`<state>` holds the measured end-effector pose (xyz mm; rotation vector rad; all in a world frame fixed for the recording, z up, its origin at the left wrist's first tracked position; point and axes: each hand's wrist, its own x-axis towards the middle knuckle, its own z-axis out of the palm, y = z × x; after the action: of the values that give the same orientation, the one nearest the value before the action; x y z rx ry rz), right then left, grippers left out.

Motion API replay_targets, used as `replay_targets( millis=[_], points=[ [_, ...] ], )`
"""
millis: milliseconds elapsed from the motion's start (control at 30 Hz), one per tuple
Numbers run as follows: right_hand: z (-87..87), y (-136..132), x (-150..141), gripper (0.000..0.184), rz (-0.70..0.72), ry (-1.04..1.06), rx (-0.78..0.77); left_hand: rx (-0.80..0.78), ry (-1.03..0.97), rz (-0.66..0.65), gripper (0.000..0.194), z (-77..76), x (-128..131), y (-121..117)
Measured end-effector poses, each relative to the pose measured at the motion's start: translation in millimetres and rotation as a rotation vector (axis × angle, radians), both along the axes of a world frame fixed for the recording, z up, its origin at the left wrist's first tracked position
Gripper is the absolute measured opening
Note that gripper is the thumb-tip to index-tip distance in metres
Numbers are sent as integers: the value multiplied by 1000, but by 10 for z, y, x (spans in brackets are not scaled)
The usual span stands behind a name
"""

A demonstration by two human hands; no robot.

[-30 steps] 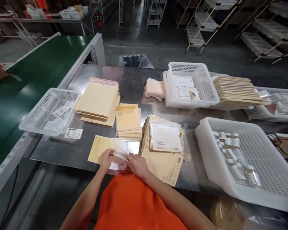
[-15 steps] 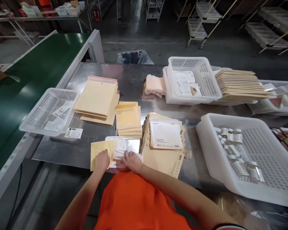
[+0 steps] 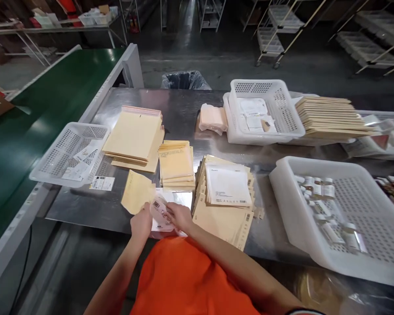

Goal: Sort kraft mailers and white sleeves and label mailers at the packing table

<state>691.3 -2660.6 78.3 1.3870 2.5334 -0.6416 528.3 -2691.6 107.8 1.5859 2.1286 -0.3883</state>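
Observation:
My left hand (image 3: 141, 222) is closed at the lower edge of a yellow padded envelope (image 3: 138, 191), which tilts up off the table. Between my two hands is a pale pinkish slip (image 3: 157, 211) with a square printed code. The fingers of my right hand (image 3: 180, 216) pinch its right side; whether it is a label or a thin packet I cannot tell. Beneath the slip lies a white printed sheet or bag (image 3: 164, 226), partly covered. Just beyond my hands is a stack of small yellow envelopes (image 3: 175, 164).
White mailers (image 3: 228, 186) top a fanned envelope pile (image 3: 219, 223) on my right. Farther right, a white basket (image 3: 292, 218) contains several small bottles. Larger envelopes (image 3: 133, 133), a printed label (image 3: 101, 183) and a perforated basket (image 3: 49, 146) sit leftward, beside the green conveyor (image 3: 52, 94).
The yellow envelope has gone from lying flat to tilted, its far end raised and shifted away from me. The pinkish slip has come up between my hands, its code now visible.

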Motion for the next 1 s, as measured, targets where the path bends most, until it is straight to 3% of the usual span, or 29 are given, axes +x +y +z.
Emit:
replay_targets(
  millis=[200,367,533,700,833,1000],
  points=[
    [23,3,-50,26,164,16,51,128,10,7,46,-49,64,84],
    [60,83,14,30,287,-14,104,221,-105,-184,44,-105,129,81],
    [83,98,131,32,380,-16,126,404,-175,-205,48,-173,21,103],
    [-40,85,187,32,292,-54,107,383,-316,-354,42,-384,91,17],
    [-219,50,68,24,217,-80,34,355,-239,-245,41,-559,140,-116],
    [-336,39,-151,24,88,-61,-35,317,-82,-78,36,-534,103,-214]
  ],
)
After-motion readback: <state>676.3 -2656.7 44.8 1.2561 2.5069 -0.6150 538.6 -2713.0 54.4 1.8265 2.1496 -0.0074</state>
